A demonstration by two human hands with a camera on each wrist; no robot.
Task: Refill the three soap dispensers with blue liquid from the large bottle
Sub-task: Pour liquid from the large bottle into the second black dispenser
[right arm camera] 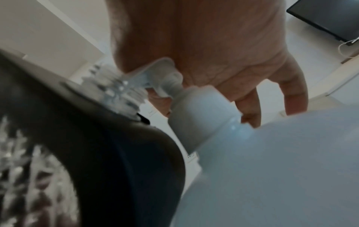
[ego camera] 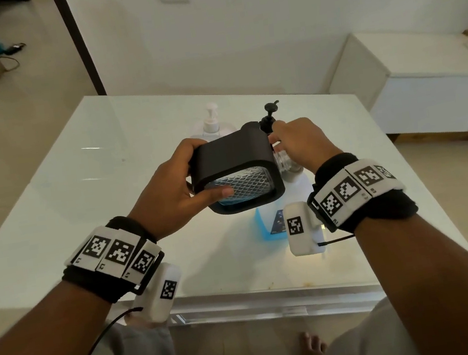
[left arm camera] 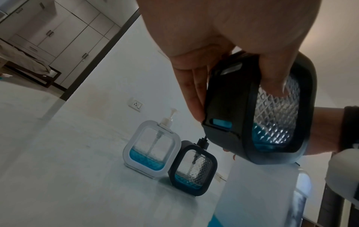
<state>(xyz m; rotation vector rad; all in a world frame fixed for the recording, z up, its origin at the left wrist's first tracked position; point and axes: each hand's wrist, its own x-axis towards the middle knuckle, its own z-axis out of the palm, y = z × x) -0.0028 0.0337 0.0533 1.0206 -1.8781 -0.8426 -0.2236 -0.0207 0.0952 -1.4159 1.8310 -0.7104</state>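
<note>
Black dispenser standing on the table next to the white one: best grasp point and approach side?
Grip the black dispenser across its narrow black frame sides, coming from above and in front. It stands upright with its pump on top; the white dispenser sits close on one side, so a flank approach looks cramped. The frame probably grips better than the patterned clear face.

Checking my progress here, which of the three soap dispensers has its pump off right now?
The black-framed dispenser gripped in the left hand: tilted, bare threaded neck showing. The white dispenser and other black dispenser stand capped on the table.
</note>
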